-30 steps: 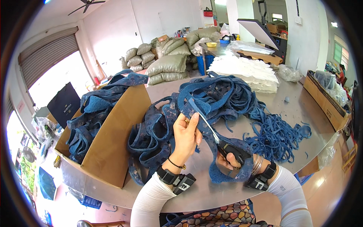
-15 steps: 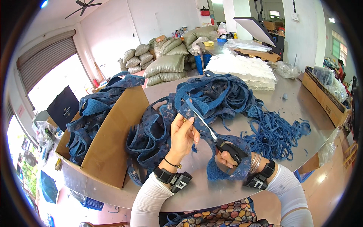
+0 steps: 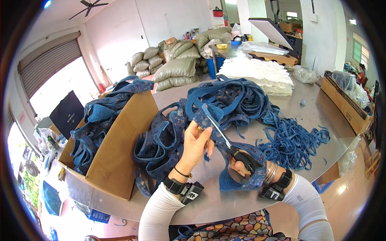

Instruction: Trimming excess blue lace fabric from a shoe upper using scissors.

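Observation:
My left hand [image 3: 197, 141] pinches a dark blue patterned fabric strip [image 3: 204, 119] between thumb and fingers above the table. In my right hand [image 3: 240, 165] is a pair of scissors [image 3: 248, 161] with black handles, its blades pointing up and left along the strip's edge. The strip runs on past the scissors and loops over my right hand and wrist, showing its fuzzy blue underside. Beyond my hands lies a heap of wide blue strips [image 3: 245, 96]. More folded strips [image 3: 159, 140] lie left of my left hand. Thin blue trimmings [image 3: 291, 140] are piled at the right.
A cardboard box [image 3: 120, 148] filled with blue strips stands on the metal table [image 3: 197, 205] at left. Stacked white sheets [image 3: 257, 76] lie at the back. A long carton [image 3: 341, 102] with plastic bags sits at the right edge. Stuffed sacks [image 3: 175, 72] are piled beyond.
My left hand has shifted slightly right and down along the strip. The scissors have barely moved, and their blades still lie against the strip.

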